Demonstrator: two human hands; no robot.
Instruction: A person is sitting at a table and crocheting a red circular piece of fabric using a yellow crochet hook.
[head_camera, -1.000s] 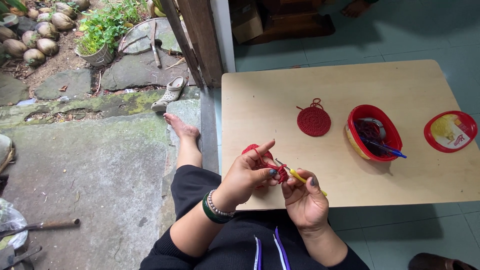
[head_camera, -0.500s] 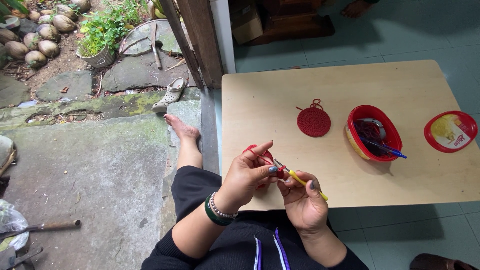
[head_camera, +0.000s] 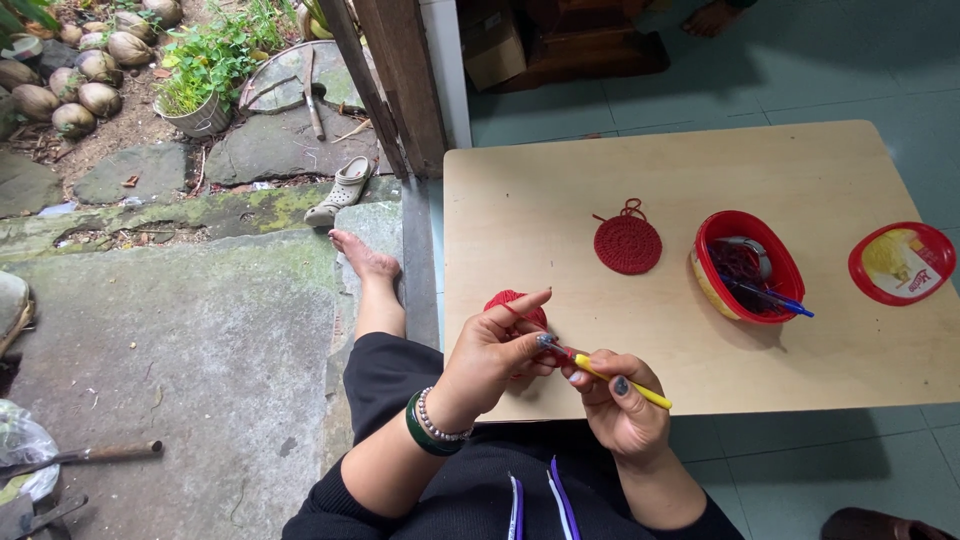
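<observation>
The small red crocheted piece (head_camera: 518, 308) sits pinched in my left hand (head_camera: 495, 355), just above the near edge of the pale wooden table (head_camera: 560, 180), with a strand of red yarn (head_camera: 512, 314) running over my raised forefinger so that it feeds under some tension. My left thumb and middle finger are closed on the work, I think, though the fingers hide most of it. My right hand (head_camera: 618, 405) is curled shut around the yellow-handled crochet hook (head_camera: 610, 378), held like a pencil, its metal tip pointing left into the piece where the two hands meet.

Farther out on the table lies a finished round red crocheted disc (head_camera: 627, 244) with a little loop of yarn at its top, well apart from my hands. To its right stands a red plastic tub (head_camera: 746, 265) holding dark red yarn and a blue hook or pen (near enough to reach without getting up), and beyond it the tub's red lid (head_camera: 900, 262) with a yellow label lies flat.

On my left wrist are a green bangle (head_camera: 422, 434) and a beaded bracelet (head_camera: 437, 420).
</observation>
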